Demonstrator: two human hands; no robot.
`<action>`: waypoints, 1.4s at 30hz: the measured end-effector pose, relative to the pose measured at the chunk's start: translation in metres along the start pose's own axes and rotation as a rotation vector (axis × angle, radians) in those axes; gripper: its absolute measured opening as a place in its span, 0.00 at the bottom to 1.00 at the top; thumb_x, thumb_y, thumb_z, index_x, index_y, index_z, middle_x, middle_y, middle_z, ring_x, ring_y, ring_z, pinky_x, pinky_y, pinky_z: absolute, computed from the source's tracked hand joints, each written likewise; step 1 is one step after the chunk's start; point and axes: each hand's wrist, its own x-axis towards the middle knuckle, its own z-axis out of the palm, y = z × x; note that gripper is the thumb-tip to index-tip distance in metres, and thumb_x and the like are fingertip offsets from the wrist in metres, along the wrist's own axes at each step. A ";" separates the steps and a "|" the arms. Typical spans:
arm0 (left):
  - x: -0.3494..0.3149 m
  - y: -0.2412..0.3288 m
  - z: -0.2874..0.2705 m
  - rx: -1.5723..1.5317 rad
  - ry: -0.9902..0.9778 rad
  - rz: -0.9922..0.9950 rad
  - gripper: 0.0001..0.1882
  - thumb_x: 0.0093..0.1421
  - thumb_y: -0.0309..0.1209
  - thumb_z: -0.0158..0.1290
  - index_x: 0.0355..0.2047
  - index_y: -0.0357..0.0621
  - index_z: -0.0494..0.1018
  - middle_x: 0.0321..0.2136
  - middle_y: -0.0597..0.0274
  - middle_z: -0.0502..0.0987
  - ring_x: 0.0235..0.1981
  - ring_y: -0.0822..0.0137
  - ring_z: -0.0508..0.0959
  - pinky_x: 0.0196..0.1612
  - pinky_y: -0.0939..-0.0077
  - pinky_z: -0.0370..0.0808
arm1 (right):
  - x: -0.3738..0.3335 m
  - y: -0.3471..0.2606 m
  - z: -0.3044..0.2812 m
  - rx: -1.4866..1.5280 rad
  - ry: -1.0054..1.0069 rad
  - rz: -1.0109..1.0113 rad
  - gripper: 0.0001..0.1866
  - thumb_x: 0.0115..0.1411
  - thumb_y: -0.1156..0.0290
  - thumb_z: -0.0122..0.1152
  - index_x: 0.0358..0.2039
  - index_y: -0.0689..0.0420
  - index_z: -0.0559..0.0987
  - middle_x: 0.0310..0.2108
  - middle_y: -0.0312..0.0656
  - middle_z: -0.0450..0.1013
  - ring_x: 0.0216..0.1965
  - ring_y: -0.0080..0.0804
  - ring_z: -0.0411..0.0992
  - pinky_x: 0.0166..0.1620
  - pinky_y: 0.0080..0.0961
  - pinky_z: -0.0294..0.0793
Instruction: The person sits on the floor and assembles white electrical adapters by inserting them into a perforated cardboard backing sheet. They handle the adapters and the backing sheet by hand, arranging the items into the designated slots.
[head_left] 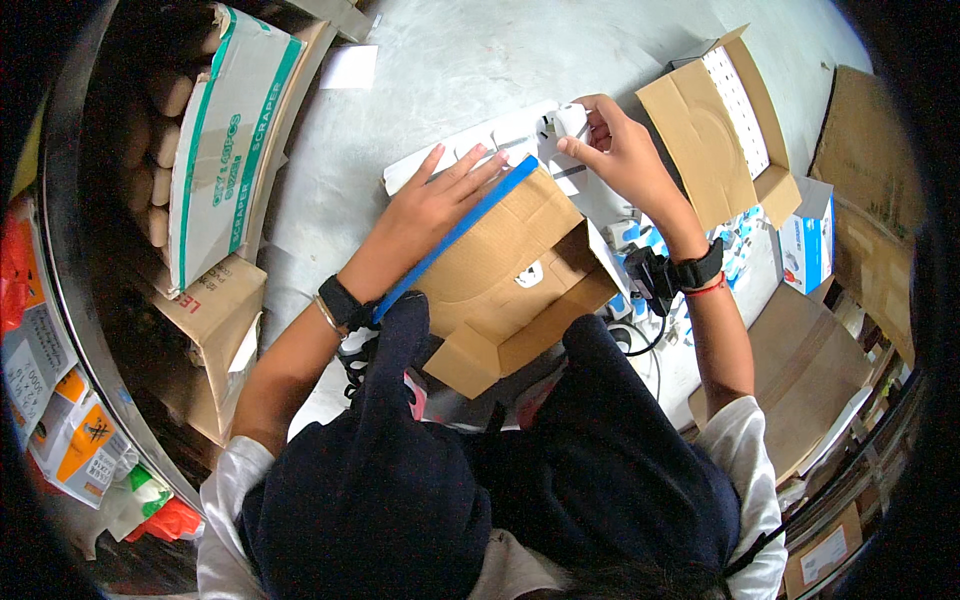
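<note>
My left hand (430, 215) lies flat with its fingers stretched out, across the far left side of an open cardboard box (500, 235). The fingertips reach onto a long white piece (405, 172) just beyond it; its kind I cannot make out. A bright blue strip (455, 240) runs along the box's left edge, under that hand. At the white piece's right end, my right hand (630, 155) pinches a small white plastic part (572, 122) between thumb and fingers. The cardboard box sits between my knees, and a small white item (528, 273) shows inside it.
Many small blue and white parts (735, 245) lie on the grey floor to the right, near another open carton (695, 140). A blue-and-white box (806, 240) and flattened cardboard (805, 350) stand farther right. At left are shelves with a green-and-white carton (225, 160).
</note>
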 end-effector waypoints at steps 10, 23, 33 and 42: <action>-0.002 -0.004 0.010 0.010 0.031 0.006 0.22 0.60 0.32 0.46 0.56 0.54 0.69 0.64 0.71 0.60 0.66 0.68 0.59 0.65 0.57 0.57 | -0.001 0.006 0.005 0.244 -0.003 -0.065 0.26 0.50 0.87 0.61 0.51 0.57 0.71 0.53 0.41 0.69 0.58 0.34 0.66 0.64 0.36 0.64; -0.003 -0.006 0.020 0.092 0.028 0.017 0.23 0.60 0.34 0.47 0.57 0.58 0.69 0.64 0.73 0.60 0.65 0.69 0.59 0.65 0.58 0.57 | 0.002 -0.011 0.004 -0.159 0.046 0.047 0.23 0.54 0.63 0.69 0.46 0.61 0.73 0.29 0.42 0.75 0.31 0.26 0.74 0.35 0.22 0.76; -0.002 -0.006 0.021 0.084 0.044 0.008 0.23 0.60 0.32 0.47 0.57 0.57 0.69 0.64 0.74 0.61 0.65 0.69 0.60 0.65 0.58 0.58 | 0.002 0.003 0.005 -0.068 0.119 -0.368 0.26 0.44 0.92 0.51 0.41 0.50 0.77 0.54 0.47 0.61 0.53 0.47 0.68 0.46 0.29 0.75; -0.002 -0.005 0.016 0.015 0.071 0.014 0.22 0.60 0.33 0.47 0.55 0.55 0.70 0.63 0.70 0.62 0.64 0.68 0.61 0.64 0.57 0.58 | 0.008 0.001 0.005 -0.020 -0.072 -0.372 0.17 0.55 0.83 0.54 0.44 0.51 0.78 0.53 0.45 0.67 0.48 0.36 0.70 0.46 0.26 0.73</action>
